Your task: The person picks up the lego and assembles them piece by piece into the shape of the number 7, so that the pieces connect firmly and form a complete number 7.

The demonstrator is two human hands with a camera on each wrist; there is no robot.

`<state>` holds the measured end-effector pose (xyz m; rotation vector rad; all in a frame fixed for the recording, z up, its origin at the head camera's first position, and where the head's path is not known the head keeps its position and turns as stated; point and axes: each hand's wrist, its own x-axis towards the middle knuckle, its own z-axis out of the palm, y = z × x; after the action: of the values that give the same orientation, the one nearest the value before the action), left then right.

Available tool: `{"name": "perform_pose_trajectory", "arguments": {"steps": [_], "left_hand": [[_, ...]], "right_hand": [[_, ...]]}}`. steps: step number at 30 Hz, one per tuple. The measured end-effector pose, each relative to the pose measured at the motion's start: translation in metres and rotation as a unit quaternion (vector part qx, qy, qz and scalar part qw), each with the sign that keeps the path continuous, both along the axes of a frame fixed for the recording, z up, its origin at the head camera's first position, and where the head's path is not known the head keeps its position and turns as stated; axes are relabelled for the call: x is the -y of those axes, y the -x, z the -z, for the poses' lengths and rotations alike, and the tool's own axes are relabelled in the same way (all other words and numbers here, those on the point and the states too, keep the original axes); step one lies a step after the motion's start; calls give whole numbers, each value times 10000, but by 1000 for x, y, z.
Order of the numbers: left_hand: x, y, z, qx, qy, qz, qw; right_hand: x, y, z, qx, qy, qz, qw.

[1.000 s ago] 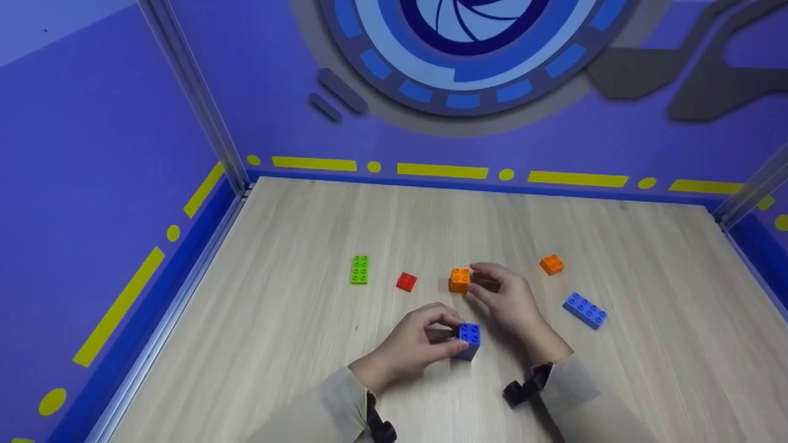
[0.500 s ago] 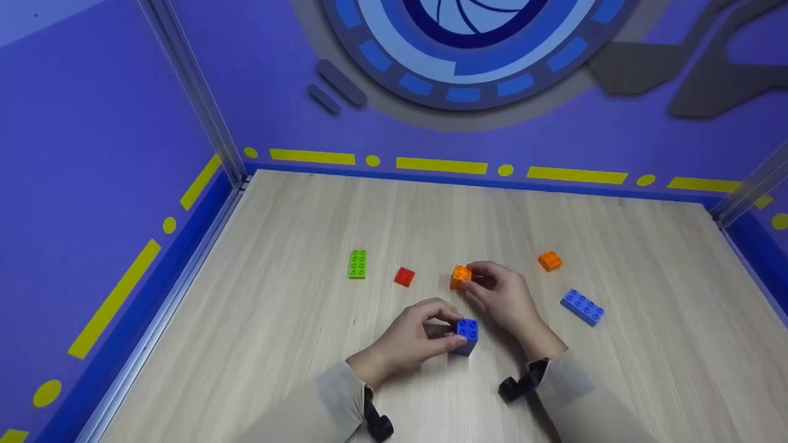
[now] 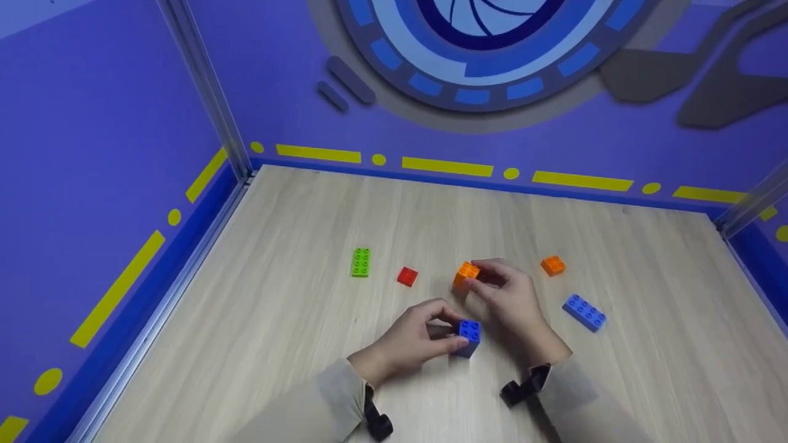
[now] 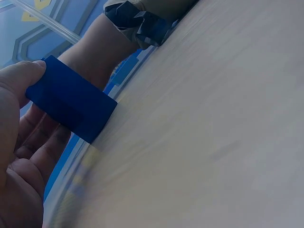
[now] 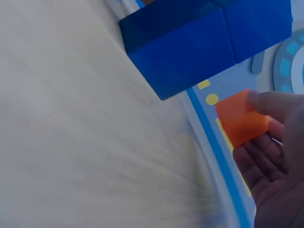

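Observation:
My left hand [image 3: 406, 341] grips a dark blue stack [image 3: 469, 332] between thumb and fingers, upright on the wooden table. Studs show on its top, and a seam runs across it in the right wrist view, where the stack [image 5: 185, 52] looms close. Just beyond it, my right hand [image 3: 511, 298] pinches an orange brick [image 3: 466, 274] with thumb and fingers; the brick is tilted. In the right wrist view this orange brick [image 5: 240, 118] is held at the fingertips, away from the blue stack.
To the left lie a flat red brick [image 3: 407, 276] and a long green brick [image 3: 361, 263]. A second orange brick [image 3: 553, 265] and a long light blue brick [image 3: 585, 312] lie to the right. Purple-blue panels [image 3: 425, 132] wall the back and sides of the table [image 3: 295, 246].
The right thumb and fingers have come further round the orange brick, which has tipped from upright to tilted and shifted slightly right. The left hand still holds the blue stack in place.

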<state>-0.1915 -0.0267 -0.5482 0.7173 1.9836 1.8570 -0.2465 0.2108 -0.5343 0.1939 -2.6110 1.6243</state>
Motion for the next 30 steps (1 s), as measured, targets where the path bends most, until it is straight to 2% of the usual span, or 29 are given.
{"name": "perform_pose_trajectory", "arguments": {"steps": [6,11,18,25,30], "left_hand": [[-1,0,2,-87,-8,5,10000],[-2,1,3,-215,111,46,9997],[-1,3,0,-194,165,24,9997],[-3,-1,1,82,116,-58,9999],[-3,-1,1,116,53,-117,9999]], "right_hand": [[2,-10,-16,-398,454,-190,9980],[-1,-21,-28,-689,461,-471,9954],[-4,-37,-36,-955,594,-698,9912],[-9,-62,-40,-967,834,-768,9888],[-10,-74,-40,-877,1044,-854,9870]]}}
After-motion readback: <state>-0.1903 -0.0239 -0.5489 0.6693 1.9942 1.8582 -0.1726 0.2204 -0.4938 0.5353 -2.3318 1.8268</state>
